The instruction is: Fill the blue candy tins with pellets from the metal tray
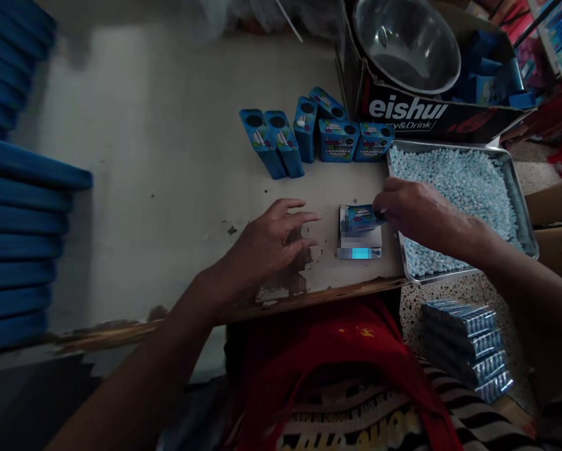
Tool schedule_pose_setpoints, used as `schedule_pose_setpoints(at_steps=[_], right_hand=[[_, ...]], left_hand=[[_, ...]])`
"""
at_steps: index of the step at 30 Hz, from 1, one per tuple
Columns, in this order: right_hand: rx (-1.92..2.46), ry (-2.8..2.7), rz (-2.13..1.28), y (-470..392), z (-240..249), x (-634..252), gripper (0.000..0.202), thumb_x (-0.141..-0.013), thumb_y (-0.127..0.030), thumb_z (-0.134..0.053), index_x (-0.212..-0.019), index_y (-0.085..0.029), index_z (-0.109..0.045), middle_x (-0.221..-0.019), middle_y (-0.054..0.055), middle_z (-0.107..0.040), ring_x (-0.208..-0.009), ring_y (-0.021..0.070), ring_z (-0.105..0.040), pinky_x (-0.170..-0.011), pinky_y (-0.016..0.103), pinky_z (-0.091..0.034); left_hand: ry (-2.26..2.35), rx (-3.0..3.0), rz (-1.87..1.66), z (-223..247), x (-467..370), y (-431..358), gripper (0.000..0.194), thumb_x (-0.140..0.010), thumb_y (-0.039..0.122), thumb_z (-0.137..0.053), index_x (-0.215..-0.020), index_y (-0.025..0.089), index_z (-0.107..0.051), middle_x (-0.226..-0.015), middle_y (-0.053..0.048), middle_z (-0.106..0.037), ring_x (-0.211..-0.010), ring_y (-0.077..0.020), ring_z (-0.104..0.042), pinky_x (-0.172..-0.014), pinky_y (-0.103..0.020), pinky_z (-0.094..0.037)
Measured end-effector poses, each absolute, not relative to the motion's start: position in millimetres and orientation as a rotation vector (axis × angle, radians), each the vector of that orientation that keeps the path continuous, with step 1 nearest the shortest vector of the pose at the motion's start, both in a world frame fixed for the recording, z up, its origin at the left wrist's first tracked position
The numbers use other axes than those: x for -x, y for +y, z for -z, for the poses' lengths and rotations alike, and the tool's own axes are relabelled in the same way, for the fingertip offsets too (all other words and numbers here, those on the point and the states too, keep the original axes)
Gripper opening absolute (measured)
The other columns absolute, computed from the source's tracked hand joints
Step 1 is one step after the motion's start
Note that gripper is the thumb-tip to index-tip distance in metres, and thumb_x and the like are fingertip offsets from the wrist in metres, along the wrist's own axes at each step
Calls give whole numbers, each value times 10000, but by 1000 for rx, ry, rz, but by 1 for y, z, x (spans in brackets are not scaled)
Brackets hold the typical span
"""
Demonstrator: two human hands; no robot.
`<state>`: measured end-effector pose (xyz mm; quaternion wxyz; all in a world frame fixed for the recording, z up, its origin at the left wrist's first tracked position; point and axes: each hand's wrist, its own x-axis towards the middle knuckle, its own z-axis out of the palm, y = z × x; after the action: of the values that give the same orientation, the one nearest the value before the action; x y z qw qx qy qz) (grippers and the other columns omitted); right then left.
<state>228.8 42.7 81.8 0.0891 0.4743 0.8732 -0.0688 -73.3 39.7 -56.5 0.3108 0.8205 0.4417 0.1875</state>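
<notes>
My right hand (pixel 407 203) pinches the end of a small blue candy box (pixel 362 217) printed "Caramelo Macizo". The candy box is over a small pale device with a lit cyan display (pixel 360 253), which looks like a digital scale. Whether the box rests on it or hangs just above, I cannot tell. To the left of the device, my left hand (pixel 276 235) is open above the table, fingers apart and holding nothing. Beneath my right forearm, a metal tray (pixel 529 232) holds many small pale blue candies (pixel 454 181).
Several blue candy boxes (pixel 340 141) stand on the table (pixel 178 156) behind the device. A black carton (pixel 450 119) with a steel bowl (pixel 407 44) sits at the back right. Blue stacks (pixel 18 250) line the left. Shiny wrapped packs (pixel 469 347) are piled lower right.
</notes>
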Motion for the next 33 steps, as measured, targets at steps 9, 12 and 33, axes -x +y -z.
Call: schedule_pose_setpoints(at_steps=[9, 12, 33], right_hand=[[-1628, 2672, 369, 40, -85, -226, 249, -1037, -175, -586, -1078, -194, -830, -1090, 91, -744, -906, 208, -687, -803, 342, -503], [-1901, 2607, 278, 37, -82, -262, 268, -1072, -246, -563, -1152, -218, -817, -1123, 98, -761, -978, 248, -706, -891, 396, -529], [-2139, 2369, 369, -10, 5, -375, 228, -969, -335, -697, -1094, -217, -847, -1024, 110, -827, -870, 264, -765, -772, 387, -545]], left_hand=[[1155, -2222, -469, 51, 73, 45, 449, -1017, 419, -710, -1449, 302, -737, -1644, -126, -584, -1117, -283, -754, -942, -419, -653], [1167, -2250, -487, 45, 77, 44, 411, -1033, 392, -701, -1420, 264, -754, -1600, -133, -619, -1332, -336, -705, -1043, -444, -645], [1266, -2304, -351, 33, 62, 31, 399, -1036, 417, -635, -1396, 301, -762, -1457, -81, -741, -1267, -309, -741, -1052, -405, -603]])
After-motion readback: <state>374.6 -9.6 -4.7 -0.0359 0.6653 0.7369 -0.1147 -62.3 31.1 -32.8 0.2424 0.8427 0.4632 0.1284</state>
